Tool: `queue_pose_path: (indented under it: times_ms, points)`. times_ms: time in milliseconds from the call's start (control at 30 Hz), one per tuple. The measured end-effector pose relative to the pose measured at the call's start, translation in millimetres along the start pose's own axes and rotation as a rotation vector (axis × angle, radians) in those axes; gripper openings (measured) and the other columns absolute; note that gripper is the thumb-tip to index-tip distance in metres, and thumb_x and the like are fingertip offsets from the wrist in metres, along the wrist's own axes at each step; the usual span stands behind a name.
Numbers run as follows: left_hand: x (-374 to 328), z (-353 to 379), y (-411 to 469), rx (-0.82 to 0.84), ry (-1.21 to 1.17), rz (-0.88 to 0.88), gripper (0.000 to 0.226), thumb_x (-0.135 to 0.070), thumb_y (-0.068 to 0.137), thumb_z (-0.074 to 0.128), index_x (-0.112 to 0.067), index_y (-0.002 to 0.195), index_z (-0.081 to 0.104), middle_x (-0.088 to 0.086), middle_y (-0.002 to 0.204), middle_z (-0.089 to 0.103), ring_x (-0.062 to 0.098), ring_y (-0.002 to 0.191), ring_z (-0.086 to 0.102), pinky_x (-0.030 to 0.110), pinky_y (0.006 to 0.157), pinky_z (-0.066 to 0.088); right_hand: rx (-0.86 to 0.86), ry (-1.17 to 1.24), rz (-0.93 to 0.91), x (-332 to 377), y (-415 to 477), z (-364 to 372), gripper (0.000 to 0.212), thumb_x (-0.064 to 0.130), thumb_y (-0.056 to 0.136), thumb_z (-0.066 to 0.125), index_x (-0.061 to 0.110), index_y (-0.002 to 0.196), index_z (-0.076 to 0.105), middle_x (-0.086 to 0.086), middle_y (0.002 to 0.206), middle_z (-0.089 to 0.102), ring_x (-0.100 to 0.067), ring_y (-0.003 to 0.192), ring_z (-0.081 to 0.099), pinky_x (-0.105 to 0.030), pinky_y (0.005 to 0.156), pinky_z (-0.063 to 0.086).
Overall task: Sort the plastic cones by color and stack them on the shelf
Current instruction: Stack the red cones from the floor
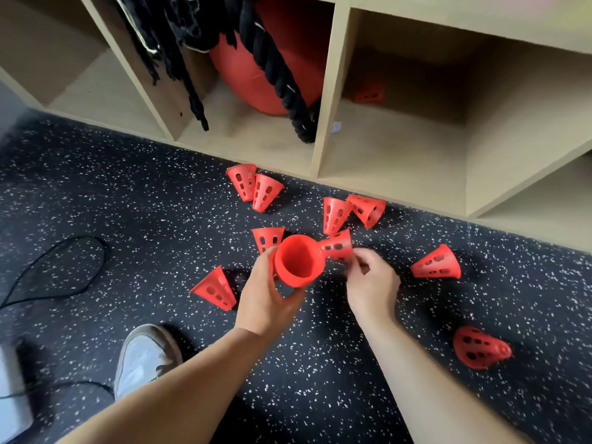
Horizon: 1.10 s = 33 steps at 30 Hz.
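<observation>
Several red perforated plastic cones lie scattered on the speckled black floor in front of a wooden shelf (326, 91). My left hand (269, 299) grips a red cone stack (298, 264) with its wide mouth turned toward me. My right hand (371, 283) pinches the rim of another red cone (336, 246) lying just right of the stack. Loose cones lie at the left (216, 288), at the right (437, 262) and at the near right (480, 347). A pair of cones (254, 187) lies by the shelf's base. One red cone (370, 94) sits deep inside the right compartment.
A large red ball (250, 75) and thick black ropes (278, 68) fill the middle compartment. The left compartment (80, 88) holds nothing visible. A black cable (64, 267) loops on the floor at left. My grey shoe (147, 357) stands below my left arm.
</observation>
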State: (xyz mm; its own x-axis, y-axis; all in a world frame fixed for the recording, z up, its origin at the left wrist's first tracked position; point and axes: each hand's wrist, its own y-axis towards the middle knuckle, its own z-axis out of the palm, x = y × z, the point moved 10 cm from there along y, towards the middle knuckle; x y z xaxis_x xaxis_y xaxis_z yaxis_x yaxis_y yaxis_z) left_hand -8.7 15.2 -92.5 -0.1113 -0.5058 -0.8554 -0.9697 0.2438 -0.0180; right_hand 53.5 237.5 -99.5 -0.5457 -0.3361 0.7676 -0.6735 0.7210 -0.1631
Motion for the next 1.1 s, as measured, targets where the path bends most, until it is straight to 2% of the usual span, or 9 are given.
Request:
queue_pose_path:
  times_ms: [133, 300, 367, 433, 567, 700, 867, 1000, 1100]
  points:
    - [8.0, -5.0, 2.3, -0.010, 0.024, -0.001, 0.072, -0.031, 0.075, 0.081, -0.054, 0.126, 0.036, -0.016, 0.124, 0.057, 0.000, 0.112, 0.057, 0.031, 0.094, 0.052, -0.209, 0.122, -0.660, 85.1, -30.4, -38.1, 0.011, 0.000, 0.092, 0.066, -0.001, 0.102, 0.071, -0.006, 0.102, 0.066, 0.000, 0.084, 0.058, -0.008, 0.077, 0.046]
    - [13.3, -5.9, 2.6, -0.025, -0.037, -0.014, 0.062, -0.029, 0.076, 0.080, -0.035, 0.128, 0.047, -0.013, 0.119, 0.060, 0.002, 0.107, 0.061, 0.033, 0.089, 0.054, 0.092, -0.239, -1.135, 134.7, -69.4, -0.4, 0.018, 0.017, 0.094, 0.068, 0.007, 0.108, 0.074, -0.007, 0.111, 0.067, -0.025, 0.098, 0.061, -0.038, 0.078, 0.058]
    - [11.2, -4.9, 0.6, -0.008, -0.060, -0.006, 0.063, -0.028, 0.076, 0.080, -0.031, 0.130, 0.047, -0.011, 0.121, 0.060, 0.004, 0.107, 0.062, 0.032, 0.090, 0.054, 0.228, -0.300, -1.036, 124.3, -71.2, 16.0, 0.043, 0.033, 0.092, 0.068, 0.013, 0.129, 0.064, -0.007, 0.135, 0.055, -0.021, 0.118, 0.055, -0.036, 0.096, 0.053]
    - [9.1, -7.2, -1.4, -0.002, -0.063, -0.002, 0.069, -0.028, 0.075, 0.079, -0.026, 0.135, 0.046, -0.009, 0.125, 0.059, 0.003, 0.111, 0.060, 0.026, 0.093, 0.052, 0.313, -0.101, -0.719, 103.4, -62.1, 21.2, 0.075, 0.040, 0.083, 0.076, 0.020, 0.148, 0.043, -0.001, 0.151, 0.038, -0.012, 0.137, 0.042, -0.028, 0.113, 0.038]
    - [6.6, -15.5, -2.7, 0.024, -0.053, -0.012, 0.075, -0.022, 0.072, 0.082, -0.036, 0.135, 0.043, -0.019, 0.127, 0.058, -0.006, 0.112, 0.057, 0.022, 0.091, 0.051, 0.423, 0.211, -0.121, 67.2, -62.1, 49.9, 0.096, 0.036, 0.066, 0.091, 0.035, 0.145, 0.038, 0.020, 0.131, 0.055, 0.020, 0.114, 0.050, -0.007, 0.096, 0.043]
    - [7.2, -23.0, -2.9, 0.045, -0.072, 0.006, 0.081, -0.013, 0.071, 0.084, -0.037, 0.134, 0.037, -0.026, 0.119, 0.058, -0.007, 0.110, 0.058, 0.021, 0.091, 0.050, 0.351, 0.206, -0.102, 72.8, -61.5, 54.4, 0.066, 0.031, 0.065, 0.092, 0.034, 0.121, 0.057, 0.023, 0.107, 0.065, 0.018, 0.095, 0.058, 0.000, 0.078, 0.042]
    - [18.5, -70.5, -5.2, -0.175, 0.336, 0.080, 0.072, -0.039, 0.075, 0.068, -0.011, 0.138, 0.045, 0.009, 0.136, 0.046, 0.026, 0.126, 0.045, 0.040, 0.107, 0.037, 0.261, 0.260, -0.108, 78.6, -57.3, 45.8, 0.070, 0.030, 0.064, 0.093, 0.029, 0.124, 0.057, 0.016, 0.106, 0.069, 0.014, 0.085, 0.064, 0.000, 0.074, 0.043]
    - [81.1, -100.8, -19.6, -0.171, 0.388, -0.464, 0.060, -0.055, 0.089, 0.056, -0.026, 0.139, 0.039, 0.005, 0.129, 0.034, 0.032, 0.096, 0.062, 0.036, 0.078, 0.046, 0.235, 0.229, -0.118, 77.1, -55.6, 39.7, 0.073, 0.039, 0.064, 0.092, 0.038, 0.125, 0.053, 0.019, 0.104, 0.069, 0.009, 0.085, 0.066, -0.014, 0.083, 0.049]
    - [104.7, -97.5, -28.1, -0.044, 0.433, -0.625, 0.038, -0.061, 0.093, 0.046, -0.025, 0.104, 0.057, 0.006, 0.114, 0.039, 0.025, 0.071, 0.061, 0.033, 0.071, 0.045, 0.235, 0.250, -0.113, 75.2, -58.0, 37.2, 0.071, 0.039, 0.065, 0.092, 0.040, 0.123, 0.051, 0.020, 0.102, 0.068, 0.003, 0.084, 0.069, -0.019, 0.083, 0.052]
